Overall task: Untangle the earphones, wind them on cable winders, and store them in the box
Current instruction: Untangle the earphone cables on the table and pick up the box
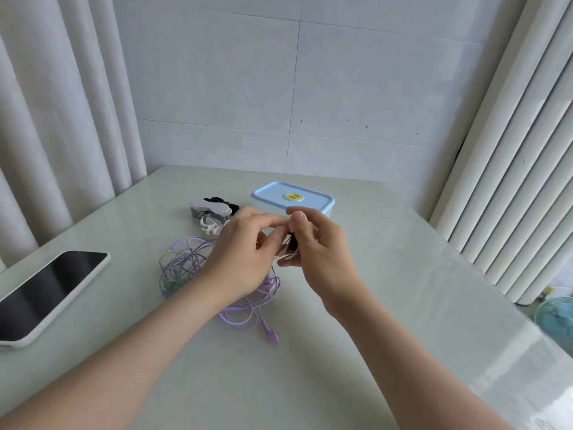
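Head view: the left hand (238,259) and right hand (313,249) both pinch, with curled fingers, a small white-and-black piece (290,243), apparently a cable winder, above the table (403,274) and just before the shut box (273,193). The purple earphones (186,268) lie tangled under the left wrist, with spare winders (212,211) behind. Risks: a slackened pinch could let wound turns spring loose; the wrist may drag the tangle tighter; opening the box demands a free hand.

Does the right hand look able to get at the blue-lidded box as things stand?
Probably yes for reach: the blue-lidded box stands just behind the right hand, nothing between. But that hand and the left hand both pinch a small white and black piece, so it is not free.
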`<action>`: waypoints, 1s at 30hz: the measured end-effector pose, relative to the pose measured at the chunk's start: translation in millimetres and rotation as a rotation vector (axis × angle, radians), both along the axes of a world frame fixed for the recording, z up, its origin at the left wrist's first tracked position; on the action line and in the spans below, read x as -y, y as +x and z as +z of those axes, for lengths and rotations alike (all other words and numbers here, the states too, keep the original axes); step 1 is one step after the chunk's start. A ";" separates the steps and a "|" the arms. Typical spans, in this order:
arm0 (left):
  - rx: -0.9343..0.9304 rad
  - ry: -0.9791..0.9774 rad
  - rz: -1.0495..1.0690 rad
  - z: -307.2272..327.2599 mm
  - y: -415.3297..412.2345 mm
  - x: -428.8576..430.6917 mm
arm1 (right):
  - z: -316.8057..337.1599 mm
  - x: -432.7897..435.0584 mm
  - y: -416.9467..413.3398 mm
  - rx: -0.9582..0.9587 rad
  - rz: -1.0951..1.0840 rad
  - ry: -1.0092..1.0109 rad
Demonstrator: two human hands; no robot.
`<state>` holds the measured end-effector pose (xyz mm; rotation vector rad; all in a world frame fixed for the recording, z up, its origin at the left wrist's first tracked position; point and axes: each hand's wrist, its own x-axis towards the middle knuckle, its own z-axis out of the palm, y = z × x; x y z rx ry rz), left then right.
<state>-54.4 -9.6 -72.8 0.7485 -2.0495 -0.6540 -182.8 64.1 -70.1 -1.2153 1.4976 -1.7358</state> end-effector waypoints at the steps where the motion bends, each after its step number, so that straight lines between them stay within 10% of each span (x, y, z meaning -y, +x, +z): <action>1: 0.048 -0.058 0.047 3.1 -2.5 3.4 | -0.2 0.1 -3.0 -0.062 -0.061 -0.015; 6: 0.195 -0.106 0.172 10.0 -19.3 36.4 | -9.9 3.5 -17.3 -0.535 -0.355 -0.042; 13: 0.225 0.099 0.291 1.1 -48.4 76.3 | -3.1 4.4 -28.0 -0.520 -0.488 0.074; 25: 0.047 0.119 0.374 -7.2 -56.5 78.1 | 3.0 55.9 -35.4 -1.246 -0.609 0.411; 30: 0.093 0.243 0.303 -4.4 -52.7 84.4 | -3.2 61.3 -37.0 -1.275 -0.676 0.355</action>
